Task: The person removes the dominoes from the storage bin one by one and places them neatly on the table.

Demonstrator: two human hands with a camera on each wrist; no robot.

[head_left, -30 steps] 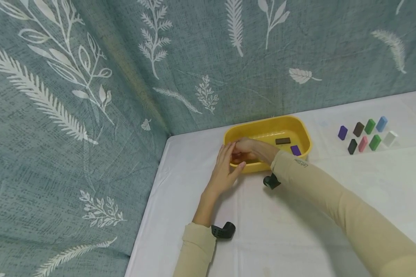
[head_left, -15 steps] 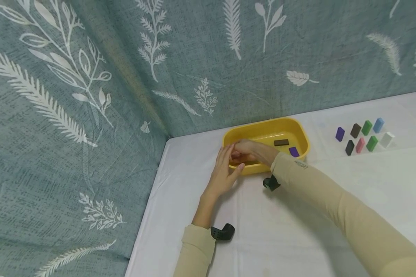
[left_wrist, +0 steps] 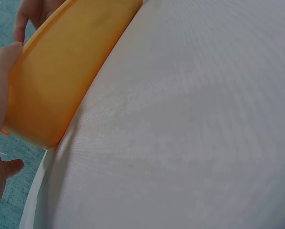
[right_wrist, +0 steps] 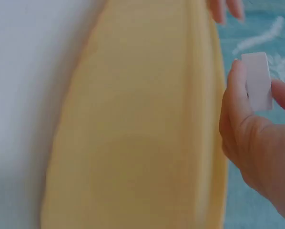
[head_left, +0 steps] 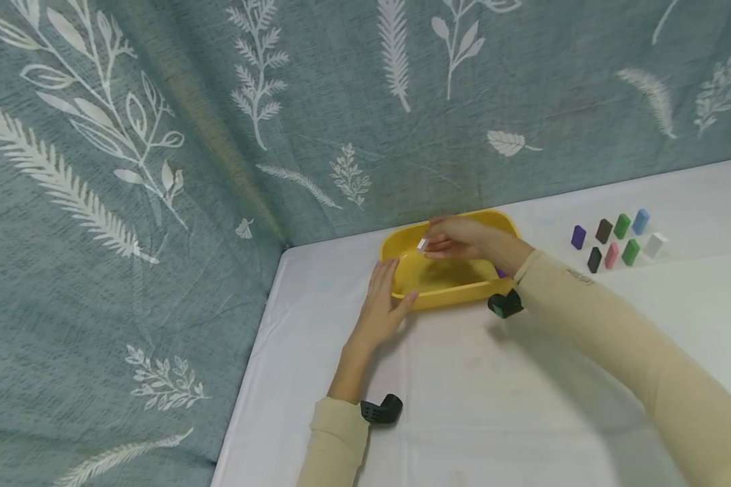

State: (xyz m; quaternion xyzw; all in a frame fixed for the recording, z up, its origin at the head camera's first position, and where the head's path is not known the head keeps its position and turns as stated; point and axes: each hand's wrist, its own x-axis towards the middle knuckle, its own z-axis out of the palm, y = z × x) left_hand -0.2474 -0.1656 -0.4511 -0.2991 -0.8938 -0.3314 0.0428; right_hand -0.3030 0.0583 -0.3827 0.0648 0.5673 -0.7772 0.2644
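Over the yellow plastic tray [head_left: 463,295], my right hand [head_left: 463,237] pinches a small white rectangular block [head_left: 423,245] between thumb and fingers. The right wrist view shows this white block [right_wrist: 258,81] upright in the grip, above the level of the rim. My left hand [head_left: 378,312] rests against the tray's left end, its fingers straight along the side and its thumb at the near rim. Inside the tray, part of a purple block [head_left: 501,272] shows beside my right forearm; the forearm and hand hide some of the interior.
Right of the tray, several blocks stand upright in two rows on the white cloth: purple [head_left: 578,237], brown [head_left: 604,231], green [head_left: 622,226], blue [head_left: 641,221], black [head_left: 594,260], pink [head_left: 612,256], a second green and white [head_left: 654,245]. A patterned curtain [head_left: 317,101] hangs behind and left.
My right hand has risen from the tray's left end and moved right, with the white block now visible in its fingers. My left hand stays at the tray. The view has shifted slightly.
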